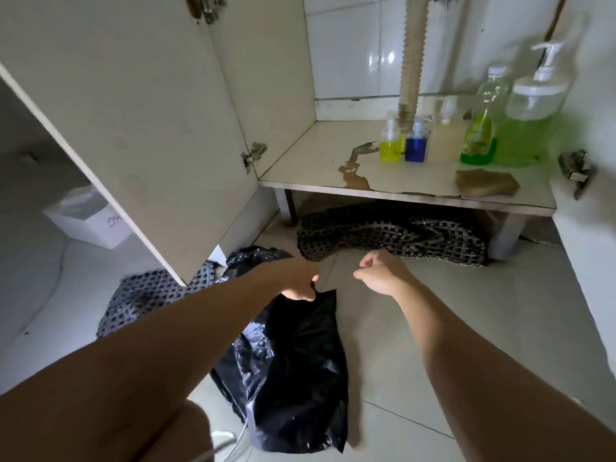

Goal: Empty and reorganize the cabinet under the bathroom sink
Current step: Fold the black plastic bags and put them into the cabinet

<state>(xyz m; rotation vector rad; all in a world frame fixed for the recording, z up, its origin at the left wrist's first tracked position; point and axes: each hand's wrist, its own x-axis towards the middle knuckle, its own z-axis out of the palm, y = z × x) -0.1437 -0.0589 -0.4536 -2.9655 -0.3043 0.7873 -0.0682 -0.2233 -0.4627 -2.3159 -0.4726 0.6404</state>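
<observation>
1. Left hand (300, 281) grips the top of a black plastic bag (293, 368) hanging above the floor tiles.
2. Right hand (380, 275) hovers beside it, fingers curled, empty.
3. Soap bottles (443, 141) line the open cabinet's shelf (316, 168).

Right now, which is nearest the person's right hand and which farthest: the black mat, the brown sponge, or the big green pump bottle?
From the right hand:
1. Black mat, on the floor just beyond the hand.
2. Brown sponge, at the shelf's front edge, right.
3. Big green pump bottle, farther back on the shelf, right.
</observation>
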